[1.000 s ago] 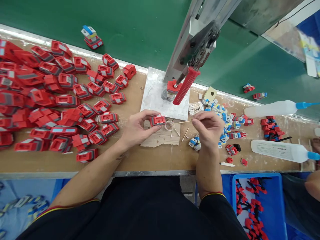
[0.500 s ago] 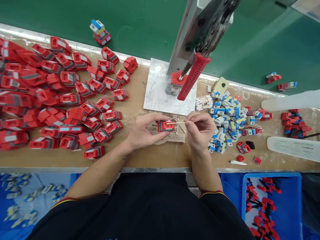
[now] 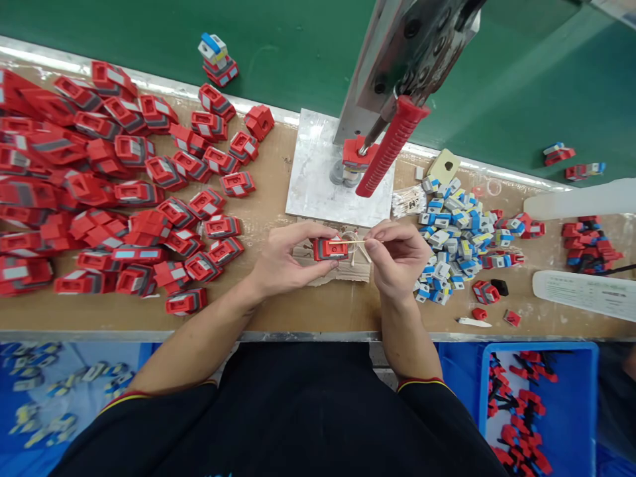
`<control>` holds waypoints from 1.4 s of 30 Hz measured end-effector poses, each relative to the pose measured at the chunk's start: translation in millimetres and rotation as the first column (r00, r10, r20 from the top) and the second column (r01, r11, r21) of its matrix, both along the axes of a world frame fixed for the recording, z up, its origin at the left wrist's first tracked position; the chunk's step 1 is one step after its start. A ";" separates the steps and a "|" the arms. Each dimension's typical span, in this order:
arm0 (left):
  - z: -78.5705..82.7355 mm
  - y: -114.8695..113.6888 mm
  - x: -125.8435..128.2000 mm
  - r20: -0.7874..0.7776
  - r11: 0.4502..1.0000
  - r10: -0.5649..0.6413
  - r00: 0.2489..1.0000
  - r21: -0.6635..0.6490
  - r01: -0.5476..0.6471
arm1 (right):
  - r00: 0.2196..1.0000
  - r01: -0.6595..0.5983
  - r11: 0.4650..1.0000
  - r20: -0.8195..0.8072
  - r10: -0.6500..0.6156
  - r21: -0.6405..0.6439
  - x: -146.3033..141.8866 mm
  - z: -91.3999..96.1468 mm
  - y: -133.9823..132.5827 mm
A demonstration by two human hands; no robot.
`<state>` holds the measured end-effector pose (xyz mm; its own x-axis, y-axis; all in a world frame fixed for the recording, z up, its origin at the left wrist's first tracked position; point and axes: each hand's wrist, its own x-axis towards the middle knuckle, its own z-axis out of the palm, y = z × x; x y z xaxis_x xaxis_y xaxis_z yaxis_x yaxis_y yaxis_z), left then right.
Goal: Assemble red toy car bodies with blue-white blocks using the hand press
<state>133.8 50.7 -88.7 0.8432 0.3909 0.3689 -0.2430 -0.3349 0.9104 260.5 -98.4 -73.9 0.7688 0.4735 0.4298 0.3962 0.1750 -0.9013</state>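
Note:
Between the thumb and fingers of my left hand (image 3: pixel 291 258) is a red plastic toy-vehicle part (image 3: pixel 325 250), its recessed side facing up. My right hand (image 3: pixel 397 258) pinches a thin cotton swab (image 3: pixel 355 242), whose far end lies at the recess of the red part. Just beyond the swab is a small clear round dish (image 3: pixel 354 236), partly hidden. More swabs lie on a torn piece of cardboard (image 3: pixel 342 277) under my hands.
A hand press with a red handle (image 3: pixel 392 147) stands on a metal plate (image 3: pixel 313 179), a red part under its tip. Many red parts (image 3: pixel 144 225) cover the left side. White-and-blue pieces (image 3: pixel 454 232) are heaped right, beside a bundle of swabs (image 3: pixel 408 201). A blue bin (image 3: pixel 591 404) stands below right.
The view has shifted slightly. Both hands keep nearly the same place, and the swab has moved a little left along the red part.

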 end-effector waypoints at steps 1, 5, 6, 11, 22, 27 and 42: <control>0.4 0.4 -0.2 -0.003 1.000 0.002 1.000 0.002 -0.002 | 1.000 0.011 1.000 0.015 -0.011 -0.007 0.4 1.0 -0.2; 1.0 2.4 -1.1 0.007 0.999 0.032 0.999 0.028 -0.033 | 0.996 0.024 1.000 0.080 -0.024 0.001 4.0 4.8 -2.5; 0.8 2.9 -1.3 0.011 0.999 0.041 0.999 0.033 -0.042 | 0.995 0.026 1.000 0.096 -0.026 0.005 4.9 5.3 -3.4; -0.9 3.9 -0.9 -0.001 0.997 0.068 0.998 0.034 -0.068 | 0.985 0.062 0.998 0.161 -0.060 -0.004 6.5 4.4 -6.8; -3.6 8.6 -1.3 0.036 0.993 0.097 0.995 0.068 -0.099 | 0.973 -0.087 0.947 0.177 0.147 -0.308 35.0 10.1 -28.7; -5.9 9.0 -1.3 0.002 0.985 0.154 0.988 0.081 -0.154 | 0.940 -0.138 0.865 0.212 0.269 -0.482 38.2 1.3 -24.1; -5.8 3.4 1.5 0.032 0.989 0.106 0.994 0.097 -0.109 | 0.990 -0.073 0.995 -0.114 0.081 0.069 19.9 4.7 -13.6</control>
